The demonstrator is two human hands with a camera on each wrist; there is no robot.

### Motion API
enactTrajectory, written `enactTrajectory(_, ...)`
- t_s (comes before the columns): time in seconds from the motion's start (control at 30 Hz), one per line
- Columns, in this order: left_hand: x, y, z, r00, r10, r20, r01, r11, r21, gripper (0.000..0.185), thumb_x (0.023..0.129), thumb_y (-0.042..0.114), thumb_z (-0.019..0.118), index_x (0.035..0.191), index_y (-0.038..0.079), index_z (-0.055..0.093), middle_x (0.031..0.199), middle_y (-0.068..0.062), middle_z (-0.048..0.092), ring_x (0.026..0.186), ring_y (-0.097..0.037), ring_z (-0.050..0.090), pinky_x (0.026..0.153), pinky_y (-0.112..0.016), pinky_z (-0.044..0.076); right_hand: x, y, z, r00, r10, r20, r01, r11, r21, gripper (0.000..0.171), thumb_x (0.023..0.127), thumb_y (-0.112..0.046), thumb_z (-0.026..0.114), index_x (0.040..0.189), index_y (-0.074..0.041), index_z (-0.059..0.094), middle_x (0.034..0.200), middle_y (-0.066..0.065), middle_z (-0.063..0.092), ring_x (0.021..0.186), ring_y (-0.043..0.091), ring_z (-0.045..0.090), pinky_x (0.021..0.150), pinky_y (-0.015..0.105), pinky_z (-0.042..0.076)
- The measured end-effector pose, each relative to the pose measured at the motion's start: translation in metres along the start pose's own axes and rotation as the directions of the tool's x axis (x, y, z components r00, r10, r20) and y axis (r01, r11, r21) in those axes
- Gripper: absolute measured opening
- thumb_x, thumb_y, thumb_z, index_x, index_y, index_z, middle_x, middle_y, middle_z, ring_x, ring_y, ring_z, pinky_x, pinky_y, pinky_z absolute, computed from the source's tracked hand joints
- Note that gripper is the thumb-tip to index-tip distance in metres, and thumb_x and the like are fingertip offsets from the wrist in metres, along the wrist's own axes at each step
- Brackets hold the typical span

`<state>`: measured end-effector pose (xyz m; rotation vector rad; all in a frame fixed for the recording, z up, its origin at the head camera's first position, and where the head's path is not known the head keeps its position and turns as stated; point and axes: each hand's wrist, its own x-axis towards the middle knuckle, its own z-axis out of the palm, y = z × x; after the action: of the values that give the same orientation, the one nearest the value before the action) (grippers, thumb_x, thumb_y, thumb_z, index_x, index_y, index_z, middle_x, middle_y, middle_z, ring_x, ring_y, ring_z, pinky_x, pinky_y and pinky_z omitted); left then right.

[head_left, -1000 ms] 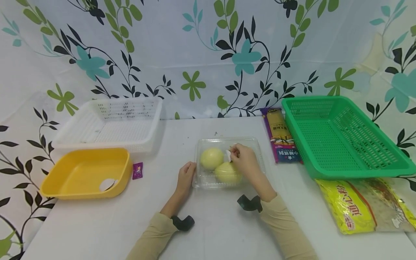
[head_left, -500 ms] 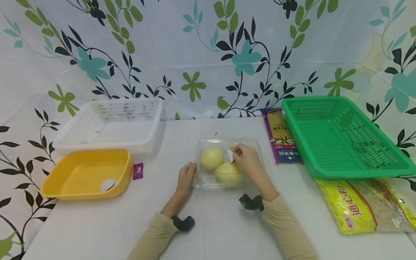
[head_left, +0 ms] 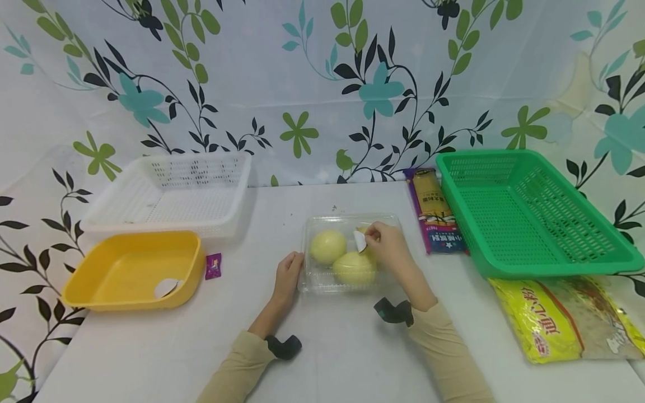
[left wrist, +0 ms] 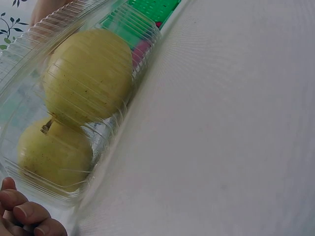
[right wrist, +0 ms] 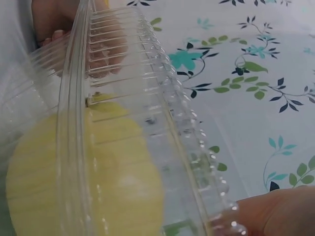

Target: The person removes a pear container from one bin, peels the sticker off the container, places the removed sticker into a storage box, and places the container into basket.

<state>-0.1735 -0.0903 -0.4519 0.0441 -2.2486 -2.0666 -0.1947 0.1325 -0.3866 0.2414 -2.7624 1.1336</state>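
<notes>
Peeling a white sticker [head_left: 360, 242] off a clear clamshell box [head_left: 312, 282] of yellow pears [head_left: 328, 246], mid-table near the front edge.

Nearest, the left hand [head_left: 288, 278] rests against the box's left front corner, its fingers curled against the wall to steady it; the right hand [head_left: 388, 250] lies on the lid, thumb and forefinger pinching the sticker. The ribbed plastic looks thin, light and springy, likely to flex and slide under pressure, so holding it at the rim or corners seems safest; the pears inside probably bruise easily. Toward the left edge, a yellow tub [head_left: 188, 246] holds one small white scrap, a purple sachet [head_left: 213, 265] beside it. On the right lie a yellow noodle bag [head_left: 549, 319], then a pasta packet [head_left: 435, 212] against a green basket [head_left: 529, 162]. Farthest left stands a white basket [head_left: 237, 184].
</notes>
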Motion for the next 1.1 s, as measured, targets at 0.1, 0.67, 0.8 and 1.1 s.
enactTrajectory(0.1, 0.007, -0.013, -0.001, 1.000, -0.008, 0.005, 0.008, 1.000, -0.014, 0.029, 0.093, 0.013, 0.042, 0.064, 0.010, 0.043, 0.055, 0.001, 0.037, 0.052, -0.011, 0.035, 0.045, -0.022, 0.029, 0.000, -0.001, -0.003, 1.000, 0.002, 0.001, -0.002, 1.000, -0.006, 0.008, 0.084, -0.007, 0.055, 0.086, 0.000, 0.060, 0.079, 0.009, 0.059, 0.072, 0.022, 0.052, 0.067, 0.035, 0.045)
enactTrajectory(0.67, 0.009, -0.021, 0.000, 1.000, 0.016, -0.018, -0.016, 1.000, -0.012, 0.028, 0.092, 0.016, 0.042, 0.064, 0.009, 0.043, 0.055, 0.001, 0.036, 0.052, -0.011, 0.034, 0.045, -0.022, 0.028, -0.002, 0.000, -0.010, 1.000, 0.016, -0.009, -0.016, 1.000, 0.008, 0.008, 0.082, -0.005, 0.055, 0.085, 0.000, 0.060, 0.078, 0.009, 0.059, 0.071, 0.023, 0.051, 0.066, 0.035, 0.044)
enactTrajectory(0.8, 0.009, -0.020, 0.000, 1.000, -0.004, -0.003, 0.004, 1.000, -0.013, 0.029, 0.093, 0.016, 0.042, 0.064, 0.010, 0.043, 0.055, 0.001, 0.037, 0.052, -0.011, 0.034, 0.045, -0.022, 0.029, -0.002, 0.001, -0.011, 1.000, 0.030, -0.003, -0.030, 0.999, 0.013, 0.008, 0.083, -0.006, 0.055, 0.086, 0.000, 0.060, 0.079, 0.009, 0.059, 0.072, 0.022, 0.052, 0.067, 0.034, 0.045)
enactTrajectory(1.1, -0.002, 0.005, 0.000, 1.000, -0.004, 0.017, 0.004, 1.000, 0.012, 0.029, 0.093, 0.011, 0.040, 0.064, 0.010, 0.040, 0.055, 0.003, 0.036, 0.051, -0.010, 0.034, 0.045, -0.021, 0.029, -0.002, 0.002, -0.014, 1.000, 0.024, -0.009, -0.024, 1.000, 0.015, 0.009, 0.083, -0.006, 0.055, 0.086, 0.001, 0.060, 0.077, 0.010, 0.059, 0.070, 0.022, 0.052, 0.064, 0.033, 0.044)
